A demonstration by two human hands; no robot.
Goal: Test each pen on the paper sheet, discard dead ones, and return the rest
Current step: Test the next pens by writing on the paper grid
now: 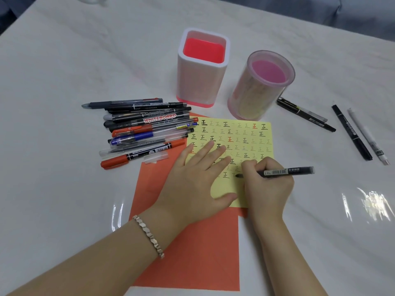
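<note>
My right hand [267, 186] grips a black pen [286, 171] with its tip down on the yellow paper sheet [252, 135], which is covered with rows of written marks. My left hand [192, 178] lies flat with spread fingers on the sheet's left part, holding it down. A pile of several pens and markers [145, 131] lies left of the sheet. Three more pens [350, 131] lie apart on the right. A square white-and-red holder [202, 82] and a round clear pink holder [256, 97] stand behind the sheet, both with no pens showing inside.
An orange-red sheet [188, 253] lies under the yellow one and reaches toward me. A loose clear pen cap [156, 157] lies by the pile. The table is covered with a white cloth under glossy film [64, 189].
</note>
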